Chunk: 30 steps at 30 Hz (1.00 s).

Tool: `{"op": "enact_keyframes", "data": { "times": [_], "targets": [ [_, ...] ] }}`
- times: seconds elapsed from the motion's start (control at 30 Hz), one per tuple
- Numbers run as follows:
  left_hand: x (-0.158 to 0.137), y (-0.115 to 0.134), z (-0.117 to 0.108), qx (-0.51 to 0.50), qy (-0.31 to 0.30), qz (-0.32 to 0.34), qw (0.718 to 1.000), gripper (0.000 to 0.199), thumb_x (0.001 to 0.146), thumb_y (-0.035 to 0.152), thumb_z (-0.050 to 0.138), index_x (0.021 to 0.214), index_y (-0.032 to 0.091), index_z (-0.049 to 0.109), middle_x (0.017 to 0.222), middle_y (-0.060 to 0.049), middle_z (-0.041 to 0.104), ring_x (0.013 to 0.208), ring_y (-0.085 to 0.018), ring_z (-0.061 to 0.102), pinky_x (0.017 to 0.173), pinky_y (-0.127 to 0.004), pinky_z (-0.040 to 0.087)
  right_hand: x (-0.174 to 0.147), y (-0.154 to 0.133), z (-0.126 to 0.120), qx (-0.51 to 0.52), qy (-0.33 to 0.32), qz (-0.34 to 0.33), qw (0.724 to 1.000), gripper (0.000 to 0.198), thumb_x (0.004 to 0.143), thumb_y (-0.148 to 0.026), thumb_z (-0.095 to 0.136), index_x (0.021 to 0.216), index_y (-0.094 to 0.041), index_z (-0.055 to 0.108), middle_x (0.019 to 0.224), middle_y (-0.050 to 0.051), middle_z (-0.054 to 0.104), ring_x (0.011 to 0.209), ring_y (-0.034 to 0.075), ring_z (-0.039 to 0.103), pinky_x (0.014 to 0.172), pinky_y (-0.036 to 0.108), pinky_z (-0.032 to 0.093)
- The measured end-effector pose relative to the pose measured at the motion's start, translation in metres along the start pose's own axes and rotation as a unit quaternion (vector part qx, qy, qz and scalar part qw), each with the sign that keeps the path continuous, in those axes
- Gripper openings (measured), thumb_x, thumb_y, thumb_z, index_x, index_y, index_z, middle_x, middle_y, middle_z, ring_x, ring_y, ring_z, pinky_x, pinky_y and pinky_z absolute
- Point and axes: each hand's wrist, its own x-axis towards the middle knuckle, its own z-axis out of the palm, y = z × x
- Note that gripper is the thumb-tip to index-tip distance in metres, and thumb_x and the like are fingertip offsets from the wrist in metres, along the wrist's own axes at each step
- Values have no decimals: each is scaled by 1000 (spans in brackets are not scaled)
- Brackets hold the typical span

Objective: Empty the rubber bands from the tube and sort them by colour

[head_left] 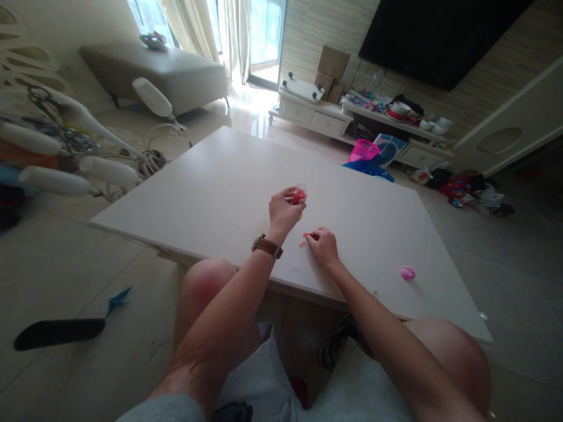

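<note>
Basically, our left hand [284, 210] is wrapped round the small clear jar [299, 194] of red bits, at approx. 11 o'clock from our right hand [323, 245], whose fingertip grip looks pinched on a red piece [305, 235]. Another red strip [302, 244] lies on the table [373, 234] at 9 o'clock, near the fingers; a careless knuckle might sweep it off. If we tilt the jar, prob. uncapped, bits could spill. Too light a pinch might drop the piece. The pink lump [407, 272], approx. 3-4 o'clock, seems safe unless our forearm swings out.
</note>
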Motion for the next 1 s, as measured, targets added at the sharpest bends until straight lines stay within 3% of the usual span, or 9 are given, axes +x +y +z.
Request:
{"op": "enact_keyframes", "data": {
  "times": [0.17,0.37,0.53,0.77,0.87,1.0],
  "targets": [
    [0,1,0,-8,-3,2,1000,47,66,10,78,112,18,76,99,-6,78,85,-20,75,73,-28,59,4,1,1,44,-45,-66,996,15,88,-15,64,79,-17,76,83,4,65,73,15,59,73,30,48],
    [0,3,0,-7,-6,-2,1000,47,67,10,78,113,19,75,102,-6,78,87,-19,75,75,-27,60,-5,14,-6,142,-125,-144,971,11,88,-26,73,93,-24,82,91,5,70,83,18,64,76,32,53],
    [-2,4,1,-10,-12,-2,1000,46,67,9,77,112,18,75,101,-6,78,86,-19,75,71,-26,59,-6,16,-10,87,-133,-194,968,9,91,-22,70,89,-24,79,91,5,69,88,20,64,83,34,53],
    [-4,2,3,-8,-46,7,999,46,67,9,76,112,18,76,98,-6,78,84,-19,74,69,-25,58,-15,5,-14,-73,-151,-239,957,17,96,-11,53,90,-20,67,100,9,67,95,22,60,89,35,50],
    [-8,3,3,47,-86,38,994,48,66,6,73,112,19,77,96,-6,78,86,-19,73,76,-29,58,-10,10,-30,-38,-124,-194,972,18,95,-12,52,90,-20,67,94,7,69,87,21,62,82,34,51],
    [-17,7,3,176,-137,145,964,49,69,-1,65,108,24,80,102,-5,77,94,-22,70,89,-34,55,3,19,-73,75,-9,-134,988,13,95,-25,61,90,-21,72,88,5,74,79,20,66,77,35,53]
  ]
}}
